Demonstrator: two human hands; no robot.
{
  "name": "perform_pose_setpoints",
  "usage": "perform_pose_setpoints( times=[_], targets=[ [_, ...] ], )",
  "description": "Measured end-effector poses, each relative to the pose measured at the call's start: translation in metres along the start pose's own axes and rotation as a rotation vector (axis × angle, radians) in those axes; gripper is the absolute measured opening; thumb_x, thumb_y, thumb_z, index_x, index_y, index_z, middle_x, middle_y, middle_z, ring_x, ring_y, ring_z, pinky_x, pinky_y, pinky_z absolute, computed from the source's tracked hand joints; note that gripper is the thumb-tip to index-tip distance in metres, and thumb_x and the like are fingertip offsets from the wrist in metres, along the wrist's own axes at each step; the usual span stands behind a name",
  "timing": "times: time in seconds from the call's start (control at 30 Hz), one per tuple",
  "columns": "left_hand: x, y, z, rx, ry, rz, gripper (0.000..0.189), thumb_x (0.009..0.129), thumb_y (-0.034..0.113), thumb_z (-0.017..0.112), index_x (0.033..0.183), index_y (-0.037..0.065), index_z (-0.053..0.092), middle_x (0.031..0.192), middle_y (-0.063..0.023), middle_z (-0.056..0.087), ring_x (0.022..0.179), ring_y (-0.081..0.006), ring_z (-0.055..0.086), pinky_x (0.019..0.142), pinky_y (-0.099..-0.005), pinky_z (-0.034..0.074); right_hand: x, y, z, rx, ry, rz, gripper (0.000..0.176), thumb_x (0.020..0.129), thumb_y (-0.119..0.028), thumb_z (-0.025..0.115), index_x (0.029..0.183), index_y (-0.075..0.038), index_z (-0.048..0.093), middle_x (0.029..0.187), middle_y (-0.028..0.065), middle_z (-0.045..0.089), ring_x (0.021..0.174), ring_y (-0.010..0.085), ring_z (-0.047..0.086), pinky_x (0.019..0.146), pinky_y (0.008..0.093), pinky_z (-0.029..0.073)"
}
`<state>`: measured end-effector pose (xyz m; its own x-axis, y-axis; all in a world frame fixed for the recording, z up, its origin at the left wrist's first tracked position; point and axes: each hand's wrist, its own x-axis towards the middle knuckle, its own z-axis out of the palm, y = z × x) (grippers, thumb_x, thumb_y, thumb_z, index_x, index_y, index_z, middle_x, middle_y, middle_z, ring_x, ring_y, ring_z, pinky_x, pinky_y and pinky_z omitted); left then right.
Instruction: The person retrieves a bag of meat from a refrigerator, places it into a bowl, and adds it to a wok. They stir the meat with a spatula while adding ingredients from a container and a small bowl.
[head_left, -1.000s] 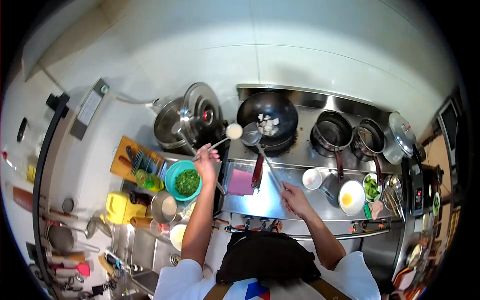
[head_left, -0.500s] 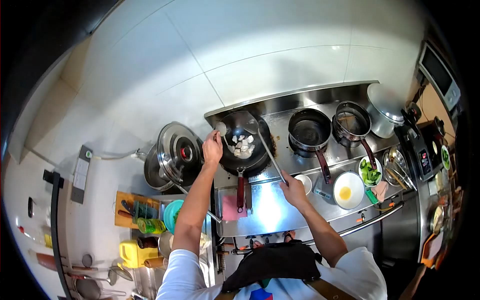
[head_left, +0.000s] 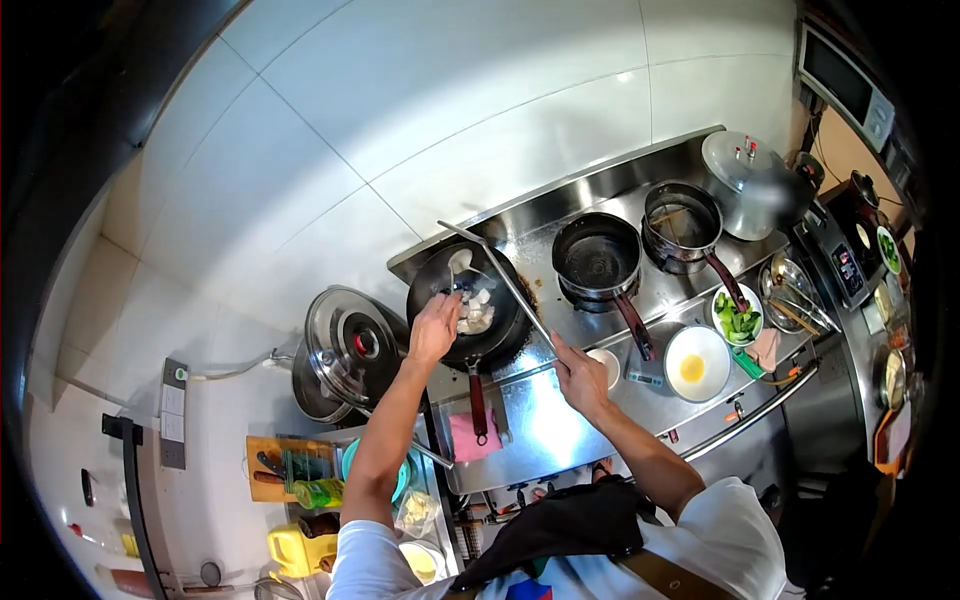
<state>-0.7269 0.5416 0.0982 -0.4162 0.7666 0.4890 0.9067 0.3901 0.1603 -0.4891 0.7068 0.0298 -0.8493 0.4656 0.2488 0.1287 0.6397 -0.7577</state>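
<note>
Pale white chunks of food [head_left: 477,313] lie in a dark wok [head_left: 510,325] with a red-brown handle, on the steel stove. Over the wok's left side, my left hand [head_left: 436,326] is closed on a spoon [head_left: 459,262], whose pale bowl points toward the wok's far side. My right hand [head_left: 580,374], right of the wok, grips the long handle of a metal spatula [head_left: 515,295]. Its blade shows nearly edge-on above the far rim. A pink cloth [head_left: 474,436] lies beneath the wok handle.
Two dark saucepans [head_left: 597,252] stand right of the wok, with a lidded pressure cooker [head_left: 742,185] beyond. Bowls with egg [head_left: 698,364] and greens [head_left: 737,314] sit at the right front. On the left are a lidded pot [head_left: 345,340], a cutting board [head_left: 262,470] and a yellow jug [head_left: 298,552].
My left hand has moved in over the wok with the spoon. The spatula has lifted and turned from blade-flat to nearly edge-on. The camera view has shifted.
</note>
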Motion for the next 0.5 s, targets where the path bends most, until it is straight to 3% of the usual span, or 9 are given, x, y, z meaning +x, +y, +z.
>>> perform_pose_setpoints(
  times=[0.13, 0.2, 0.27, 0.3, 0.33, 0.4, 0.47, 0.5],
  targets=[
    [-0.025, -0.005, -0.013, 0.047, -0.132, 0.062, 0.016, 0.086, 0.008, 0.055, 0.101, 0.004, 0.058, 0.079, -0.0132, 0.051, 0.08, -0.0313, 0.056, 0.068, -0.0404, 0.048, -0.008, -0.009, -0.003, 0.029, 0.003, 0.018, 0.052, 0.08, -0.008, 0.063, 0.13, -0.015, 0.05, 0.084, 0.0158, 0.062, 0.071, 0.0326, 0.061, 0.064, 0.039, 0.049],
    [-0.033, -0.013, -0.018, 0.063, -0.096, 0.053, 0.015, 0.086, 0.009, 0.055, 0.1, 0.003, 0.059, 0.081, -0.0134, 0.055, 0.08, -0.031, 0.057, 0.069, -0.0392, 0.048, -0.015, -0.007, 0.0, 0.035, -0.028, 0.026, 0.052, 0.08, -0.008, 0.063, 0.13, -0.014, 0.05, 0.087, 0.0162, 0.063, 0.072, 0.0336, 0.062, 0.066, 0.0394, 0.05],
    [-0.041, -0.016, -0.022, -0.061, 0.09, -0.112, 0.015, 0.088, 0.011, 0.055, 0.099, 0.001, 0.061, 0.087, -0.0141, 0.06, 0.078, -0.0318, 0.059, 0.07, -0.0367, 0.049, -0.022, 0.002, 0.015, 0.105, -0.029, -0.026, 0.05, 0.082, -0.013, 0.061, 0.131, -0.012, 0.049, 0.096, 0.017, 0.065, 0.079, 0.0338, 0.063, 0.067, 0.0395, 0.051],
    [-0.045, -0.017, -0.021, -0.196, 0.148, -0.3, 0.018, 0.09, 0.014, 0.055, 0.099, 0.0, 0.062, 0.083, -0.0141, 0.062, 0.07, -0.0281, 0.061, 0.066, -0.0339, 0.049, -0.026, 0.004, 0.022, 0.101, -0.036, -0.03, 0.05, 0.082, -0.013, 0.061, 0.131, -0.012, 0.049, 0.096, 0.017, 0.065, 0.079, 0.0338, 0.063, 0.067, 0.0395, 0.051],
    [-0.049, -0.018, -0.019, -0.198, 0.153, -0.306, 0.018, 0.09, 0.014, 0.055, 0.099, 0.0, 0.062, 0.083, -0.0141, 0.062, 0.07, -0.0281, 0.061, 0.066, -0.0339, 0.049, -0.029, 0.006, 0.029, 0.212, -0.105, 0.043, 0.048, 0.083, -0.014, 0.061, 0.129, -0.011, 0.051, 0.096, 0.0188, 0.065, 0.08, 0.0343, 0.064, 0.069, 0.0395, 0.051],
    [-0.054, -0.019, -0.019, -0.438, 0.195, -0.62, 0.023, 0.093, 0.021, 0.054, 0.1, 0.0, 0.063, 0.074, -0.0065, 0.06, 0.062, -0.0137, 0.055, 0.06, -0.0273, 0.046, -0.036, 0.006, 0.04, 0.321, -0.176, 0.111, 0.045, 0.083, -0.014, 0.061, 0.127, -0.009, 0.052, 0.097, 0.0205, 0.065, 0.08, 0.0349, 0.064, 0.071, 0.0396, 0.05],
    [-0.057, -0.017, -0.019, -0.494, 0.219, -0.664, 0.025, 0.093, 0.022, 0.054, 0.099, 0.0, 0.063, 0.072, -0.0033, 0.058, 0.062, -0.0097, 0.053, 0.058, -0.0254, 0.045, -0.04, 0.003, 0.047, 0.296, -0.146, -0.002, 0.043, 0.083, -0.016, 0.061, 0.126, -0.01, 0.054, 0.09, 0.0225, 0.064, 0.076, 0.0358, 0.064, 0.071, 0.0405, 0.05],
    [-0.06, -0.019, -0.015, -0.463, 0.229, -0.658, 0.025, 0.093, 0.022, 0.054, 0.099, -0.001, 0.063, 0.072, -0.0036, 0.058, 0.062, -0.0101, 0.053, 0.058, -0.0254, 0.045, -0.041, 0.0, 0.047, 0.278, -0.232, 0.068, 0.043, 0.083, -0.016, 0.06, 0.126, -0.011, 0.054, 0.086, 0.0232, 0.064, 0.075, 0.0377, 0.063, 0.071, 0.0424, 0.05]
  ],
)
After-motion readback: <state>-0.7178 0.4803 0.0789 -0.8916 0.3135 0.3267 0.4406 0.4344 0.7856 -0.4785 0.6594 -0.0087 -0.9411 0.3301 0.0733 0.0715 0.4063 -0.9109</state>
